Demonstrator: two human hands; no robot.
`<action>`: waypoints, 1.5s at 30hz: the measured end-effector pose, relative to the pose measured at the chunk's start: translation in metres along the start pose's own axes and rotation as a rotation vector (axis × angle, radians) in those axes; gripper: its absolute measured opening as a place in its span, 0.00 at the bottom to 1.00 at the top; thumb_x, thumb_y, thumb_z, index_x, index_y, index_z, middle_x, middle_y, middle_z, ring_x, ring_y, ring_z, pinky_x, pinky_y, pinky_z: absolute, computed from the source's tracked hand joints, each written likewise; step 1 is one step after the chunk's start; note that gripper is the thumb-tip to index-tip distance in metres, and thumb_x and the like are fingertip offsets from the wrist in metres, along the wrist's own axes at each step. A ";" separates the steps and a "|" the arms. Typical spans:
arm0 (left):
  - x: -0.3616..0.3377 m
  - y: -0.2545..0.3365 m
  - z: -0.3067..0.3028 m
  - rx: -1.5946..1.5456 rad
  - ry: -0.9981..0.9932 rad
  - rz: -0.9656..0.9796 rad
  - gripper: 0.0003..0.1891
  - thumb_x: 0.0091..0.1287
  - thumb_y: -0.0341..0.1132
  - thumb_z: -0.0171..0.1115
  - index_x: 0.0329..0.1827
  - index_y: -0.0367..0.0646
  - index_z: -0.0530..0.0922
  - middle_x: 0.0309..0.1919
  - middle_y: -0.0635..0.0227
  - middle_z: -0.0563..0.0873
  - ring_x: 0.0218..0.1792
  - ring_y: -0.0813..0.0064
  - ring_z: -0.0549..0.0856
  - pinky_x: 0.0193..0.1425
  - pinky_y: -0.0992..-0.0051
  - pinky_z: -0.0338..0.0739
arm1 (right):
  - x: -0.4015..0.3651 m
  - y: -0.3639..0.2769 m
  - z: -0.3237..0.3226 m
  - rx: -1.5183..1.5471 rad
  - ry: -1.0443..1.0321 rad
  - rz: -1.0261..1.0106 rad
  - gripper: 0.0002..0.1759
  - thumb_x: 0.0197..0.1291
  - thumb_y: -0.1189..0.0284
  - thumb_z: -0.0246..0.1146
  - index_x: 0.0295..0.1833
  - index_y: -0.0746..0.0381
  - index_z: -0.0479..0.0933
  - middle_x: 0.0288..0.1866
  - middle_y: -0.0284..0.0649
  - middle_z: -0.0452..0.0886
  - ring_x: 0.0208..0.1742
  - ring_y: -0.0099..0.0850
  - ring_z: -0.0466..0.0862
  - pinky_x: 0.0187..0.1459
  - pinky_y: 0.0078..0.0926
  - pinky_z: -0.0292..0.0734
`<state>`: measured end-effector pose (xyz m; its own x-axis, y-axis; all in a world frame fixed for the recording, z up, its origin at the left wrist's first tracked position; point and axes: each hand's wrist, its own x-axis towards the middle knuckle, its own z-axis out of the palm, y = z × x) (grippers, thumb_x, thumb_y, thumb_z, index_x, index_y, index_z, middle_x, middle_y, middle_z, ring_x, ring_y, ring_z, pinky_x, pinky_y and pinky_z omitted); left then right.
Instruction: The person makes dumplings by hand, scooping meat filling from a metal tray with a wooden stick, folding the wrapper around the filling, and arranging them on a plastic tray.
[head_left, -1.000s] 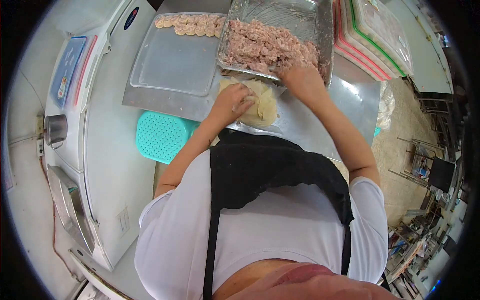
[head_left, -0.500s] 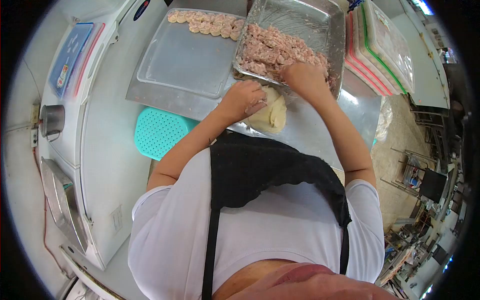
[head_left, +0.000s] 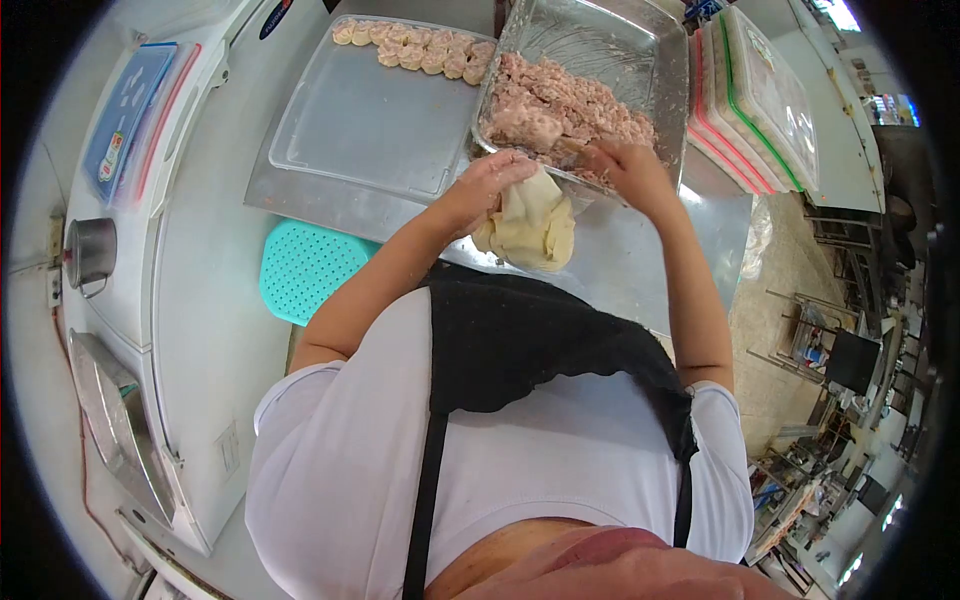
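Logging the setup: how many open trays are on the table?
2. A flat clear tray, left, with dumplings along its far edge; a metal tray of minced meat, right, at the right hand. The stacked lidded boxes at far right may hide more.

Pale yellow on the stack of thin dough wrappers (head_left: 530,232); mottled pink in the heap of minced meat filling (head_left: 560,105), shiny silver on its metal pan (head_left: 600,40). Yellow and pink along the row of folded dumplings (head_left: 415,50), frosted grey on the flat plastic tray (head_left: 360,130). Teal, dotted with holes, on the plastic panel (head_left: 310,270); red and green rims on the stacked clear boxes (head_left: 760,95); dull silver on the steel bench (head_left: 640,265)
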<state>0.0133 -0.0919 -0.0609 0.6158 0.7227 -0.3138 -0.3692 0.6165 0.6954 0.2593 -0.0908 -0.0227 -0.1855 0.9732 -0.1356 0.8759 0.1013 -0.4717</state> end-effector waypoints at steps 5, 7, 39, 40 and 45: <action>0.012 -0.009 -0.005 0.929 -0.094 0.285 0.14 0.64 0.36 0.63 0.49 0.41 0.74 0.35 0.71 0.80 0.38 0.78 0.80 0.46 0.74 0.76 | -0.006 -0.016 -0.009 -0.492 -0.062 0.039 0.18 0.65 0.58 0.54 0.43 0.57 0.84 0.36 0.47 0.84 0.40 0.47 0.84 0.41 0.47 0.77; 0.011 -0.005 -0.001 1.355 -0.088 0.420 0.13 0.65 0.35 0.62 0.49 0.42 0.74 0.37 0.71 0.79 0.38 0.77 0.80 0.48 0.74 0.76 | -0.007 0.007 0.026 -0.598 -0.112 0.052 0.18 0.65 0.58 0.54 0.44 0.57 0.83 0.35 0.48 0.84 0.39 0.48 0.84 0.41 0.46 0.76; 0.090 0.022 0.091 -0.452 0.271 0.309 0.34 0.66 0.66 0.45 0.52 0.40 0.73 0.57 0.53 0.75 0.58 0.52 0.74 0.64 0.47 0.64 | -0.072 -0.004 -0.058 -0.309 0.374 -0.177 0.13 0.66 0.65 0.55 0.47 0.60 0.80 0.37 0.47 0.80 0.38 0.47 0.83 0.36 0.45 0.78; 0.095 0.018 0.094 -0.412 0.273 0.358 0.32 0.67 0.64 0.47 0.50 0.40 0.74 0.57 0.52 0.75 0.58 0.50 0.73 0.64 0.46 0.64 | -0.071 0.004 -0.054 -0.305 0.377 -0.180 0.13 0.66 0.65 0.55 0.47 0.60 0.80 0.37 0.47 0.80 0.38 0.47 0.83 0.36 0.45 0.78; 0.089 0.019 0.081 -0.493 -0.020 0.390 0.17 0.66 0.40 0.58 0.52 0.40 0.72 0.56 0.55 0.75 0.57 0.55 0.75 0.60 0.50 0.72 | -0.076 0.038 -0.087 0.162 0.238 -0.242 0.15 0.68 0.64 0.55 0.52 0.60 0.79 0.39 0.51 0.82 0.41 0.48 0.81 0.42 0.38 0.76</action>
<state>0.1177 -0.0410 -0.0231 0.3821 0.9205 -0.0812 -0.8440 0.3834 0.3749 0.3454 -0.1429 0.0450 -0.2529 0.9477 0.1945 0.7338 0.3189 -0.5998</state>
